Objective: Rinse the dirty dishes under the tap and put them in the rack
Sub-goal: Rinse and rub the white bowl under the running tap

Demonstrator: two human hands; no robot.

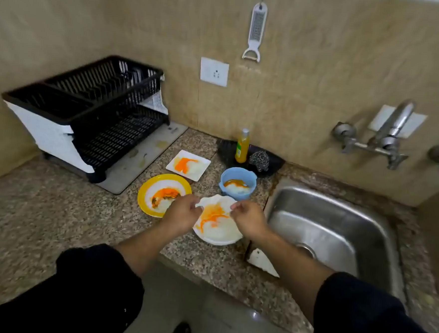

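A white scalloped plate (218,228) smeared with orange sauce lies on the granite counter beside the sink. My left hand (182,212) hovers over its left rim and my right hand (248,217) over its right rim, fingers loosely curled; I cannot tell whether either touches it. Behind it lie a yellow-rimmed plate (163,195), a square white plate (188,165) and a blue bowl (238,184), all stained orange. The black two-tier dish rack (97,111) stands at the back left. The steel tap (386,136) is on the wall above the sink (323,225).
A yellow dish-soap bottle (242,146) and a steel scrubber (259,160) sit on a black tray behind the bowl. A white socket (214,71) and a hanging grater (256,28) are on the wall. The rack stands on a grey mat (141,158).
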